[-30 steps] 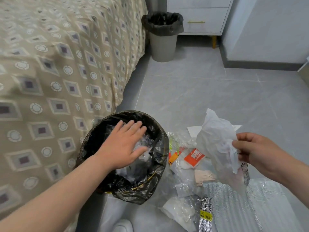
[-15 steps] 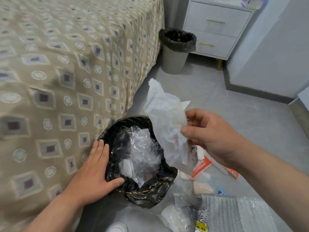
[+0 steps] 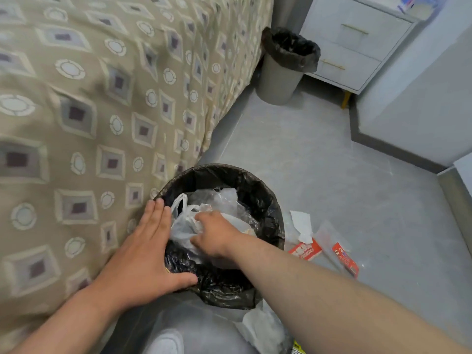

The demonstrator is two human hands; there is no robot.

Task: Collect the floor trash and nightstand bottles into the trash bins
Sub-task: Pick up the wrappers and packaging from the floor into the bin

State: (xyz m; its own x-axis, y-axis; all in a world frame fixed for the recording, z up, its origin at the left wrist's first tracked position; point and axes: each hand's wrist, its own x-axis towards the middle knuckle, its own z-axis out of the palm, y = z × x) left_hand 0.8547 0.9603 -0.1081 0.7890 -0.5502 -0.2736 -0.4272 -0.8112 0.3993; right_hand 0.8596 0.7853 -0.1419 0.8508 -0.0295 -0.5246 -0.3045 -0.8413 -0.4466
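Head view: the white plastic bag point(image 3: 182, 226) sits inside the near bin point(image 3: 255, 185), on top of the clear wrapping already in it, with one handle loop standing up toward the bed-side rim. The right hand point(image 3: 217, 233) reaches down into the bin's mouth, its fingers curled into the bag and gripping it. The left hand point(image 3: 145, 254) lies flat and spread on the bin's bed-side rim, fingers straight, thumb across the near rim on the black liner, holding nothing.

The bed cover point(image 3: 102, 98) hangs right against the bin on that side, leaving no gap there. On the opposite side, just beside the bin, lie a torn white paper point(image 3: 302, 224) and two red packets point(image 3: 305, 251), and crumpled white plastic point(image 3: 263, 330) lies at the bin's near edge. Beyond the bin the grey floor point(image 3: 319, 162) runs open to the far bin point(image 3: 281, 75), which stands well apart, between the bed's corner and the nightstand point(image 3: 357, 47).

Half a second ago the right hand held the bag up above the bin's rim; now it is lowered inside. The left hand has stayed on the same side of the rim.
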